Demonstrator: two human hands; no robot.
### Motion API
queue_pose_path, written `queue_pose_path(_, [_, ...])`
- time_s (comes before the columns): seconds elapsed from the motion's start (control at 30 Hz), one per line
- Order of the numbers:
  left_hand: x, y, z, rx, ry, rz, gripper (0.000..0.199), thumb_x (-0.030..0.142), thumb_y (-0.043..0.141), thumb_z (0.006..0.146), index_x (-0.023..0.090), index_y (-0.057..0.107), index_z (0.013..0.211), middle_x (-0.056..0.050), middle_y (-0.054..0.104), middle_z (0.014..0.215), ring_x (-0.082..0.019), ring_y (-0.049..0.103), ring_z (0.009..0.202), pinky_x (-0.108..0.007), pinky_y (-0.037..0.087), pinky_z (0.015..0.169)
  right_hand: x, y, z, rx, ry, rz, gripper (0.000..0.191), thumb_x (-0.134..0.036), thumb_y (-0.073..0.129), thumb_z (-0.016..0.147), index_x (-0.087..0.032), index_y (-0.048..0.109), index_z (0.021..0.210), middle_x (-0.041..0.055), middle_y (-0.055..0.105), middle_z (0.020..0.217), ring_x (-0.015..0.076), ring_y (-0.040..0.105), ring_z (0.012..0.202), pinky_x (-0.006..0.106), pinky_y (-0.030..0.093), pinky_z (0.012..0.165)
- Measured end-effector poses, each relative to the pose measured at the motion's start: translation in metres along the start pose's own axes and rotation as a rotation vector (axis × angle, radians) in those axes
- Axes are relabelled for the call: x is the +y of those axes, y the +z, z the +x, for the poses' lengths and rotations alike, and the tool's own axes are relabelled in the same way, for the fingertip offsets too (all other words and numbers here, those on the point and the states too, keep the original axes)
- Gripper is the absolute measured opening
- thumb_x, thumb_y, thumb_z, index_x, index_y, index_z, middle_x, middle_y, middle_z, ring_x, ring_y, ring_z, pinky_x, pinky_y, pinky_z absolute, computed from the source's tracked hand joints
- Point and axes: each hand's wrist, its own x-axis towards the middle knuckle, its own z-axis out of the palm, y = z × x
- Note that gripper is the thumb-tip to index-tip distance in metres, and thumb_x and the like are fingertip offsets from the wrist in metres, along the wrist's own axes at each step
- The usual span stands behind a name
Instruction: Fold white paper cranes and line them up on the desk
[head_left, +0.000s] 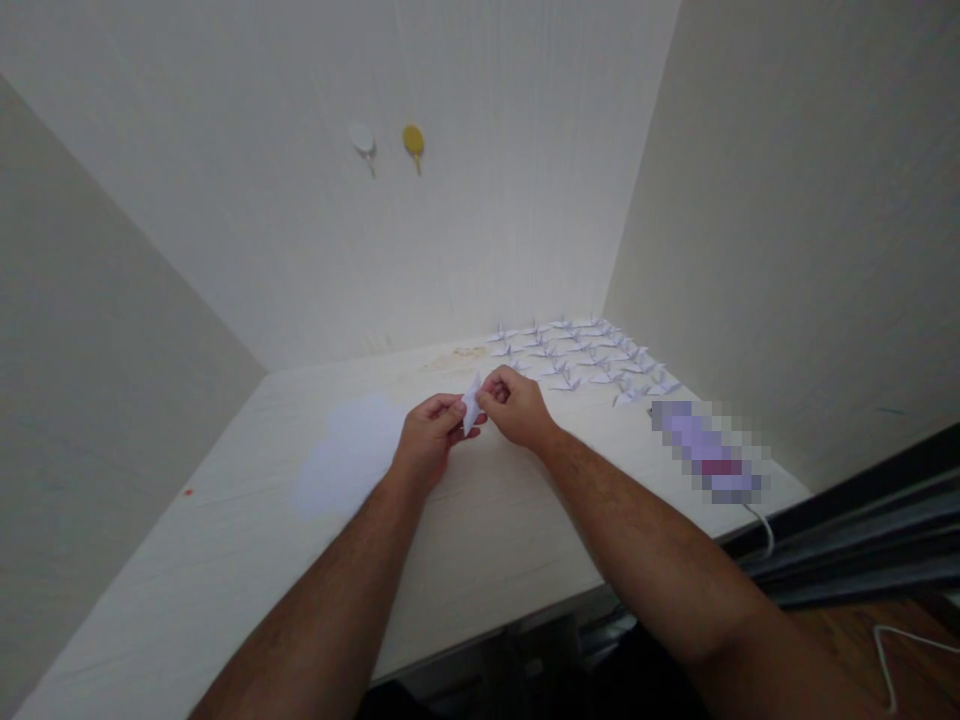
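Pale tabletop (495, 540) with paper birds (580, 347) (loose rows) and a blurred purplish item (709, 452)

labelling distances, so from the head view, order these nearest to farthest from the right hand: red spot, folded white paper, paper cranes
1. Folded white paper: touching the right hand, on its left side.
2. Paper cranes: rows beyond the hand, toward the right.
3. Red spot: left side of the table.

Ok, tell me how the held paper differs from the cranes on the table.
The folded paper is held by the left hand and right hand; the cranes sit on the table. The folded paper is one piece; the cranes are many, in rows. Both are white and pointed.
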Motion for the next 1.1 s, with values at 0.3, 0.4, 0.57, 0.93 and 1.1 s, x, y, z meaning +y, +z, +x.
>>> queue_pose_path(0.3, [-0.0017,-0.0017,0.0033,0.054,0.039,-0.066,0.030,0.029,0.083,0.059,0.014,0.064,0.077,-0.002,0.068,0.070,-0.014,0.064,0.064,-0.034,0.057,0.069,-0.0020,-0.0050,0.0006,-0.055,-0.241,-0.124,0.004,-0.020,0.066,0.073,-0.017,0.065,0.076,-0.0016,0.059,0.071,0.0091,0.050,0.061,0.022,0.040,0.059])
queue_pose_path(0.4, [-0.0015,-0.0016,0.0040,0.070,0.050,-0.066,0.030,0.029,0.083,0.058,0.014,0.062,0.074,-0.001,0.067,0.069,-0.014,0.063,0.064,-0.035,0.057,0.070,-0.0020,-0.0057,0.0011,-0.057,-0.207,-0.156,0.008,-0.020,0.068,0.072,-0.018,0.061,0.071,-0.0034,0.055,0.067,0.0089,0.047,0.059,0.022,0.039,0.058])
queue_pose_path(0.57, [-0.0026,-0.0018,0.0046,0.080,0.069,-0.035,0.031,0.031,0.083,0.058,0.014,0.061,0.072,0.000,0.065,0.066,-0.013,0.063,0.063,-0.035,0.056,0.071,-0.0001,-0.0053,0.0025,-0.051,-0.205,-0.188,0.007,-0.017,0.067,0.071,-0.018,0.061,0.073,-0.0033,0.053,0.069,0.0089,0.047,0.060,0.022,0.038,0.058])
queue_pose_path(0.93, [-0.0035,-0.0017,0.0059,0.107,0.084,-0.018,0.035,0.032,0.085,0.055,0.013,0.065,0.076,-0.002,0.069,0.071,-0.015,0.066,0.066,-0.034,0.056,0.074,0.0027,-0.0064,0.0046,-0.088,-0.321,-0.153,0.013,-0.007,0.062,0.071,-0.018,0.068,0.074,-0.0005,0.059,0.074,0.0096,0.049,0.065,0.022,0.040,0.063])
queue_pose_path(1.1, [-0.0048,-0.0014,0.0057,0.112,0.106,-0.009,0.033,0.031,0.084,0.057,0.012,0.068,0.078,-0.005,0.071,0.074,-0.017,0.067,0.068,-0.038,0.056,0.079,0.0011,-0.0042,0.0035,-0.086,-0.185,-0.054,0.010,-0.011,0.064,0.071,-0.017,0.069,0.076,-0.0016,0.062,0.070,0.0078,0.049,0.058,0.021,0.040,0.056])
